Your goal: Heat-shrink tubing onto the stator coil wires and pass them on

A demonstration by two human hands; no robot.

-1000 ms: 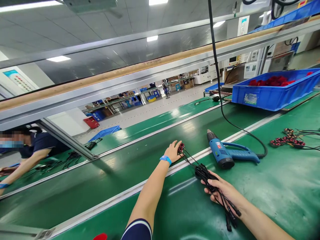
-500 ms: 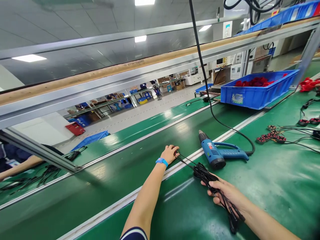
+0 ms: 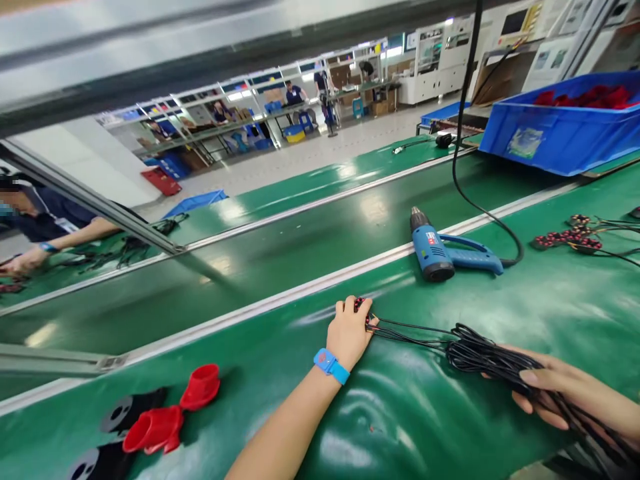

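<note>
My left hand (image 3: 350, 330), with a blue wristband, is closed over small red-and-black round parts (image 3: 361, 307) on the green bench. Thin black wires (image 3: 415, 328) run from those parts to a bundle of black cables (image 3: 495, 363). My right hand (image 3: 560, 390) grips that bundle at the lower right, fingers wrapped round it. Both hands lie on the near side of the metal rail, below the blue heat gun (image 3: 440, 250).
The heat gun's black cord (image 3: 467, 187) hangs from above. More red-and-black parts with wires (image 3: 570, 237) lie at right. A blue bin of red pieces (image 3: 560, 133) stands at back right. Red caps (image 3: 170, 413) lie at lower left. Across the conveyor belt (image 3: 260, 267) a co-worker (image 3: 45, 227) handles cables.
My left hand has pulled the round parts off the belt edge toward me onto the near bench. My right hand has drawn the cable bundle right and nearer. The view tilted down.
</note>
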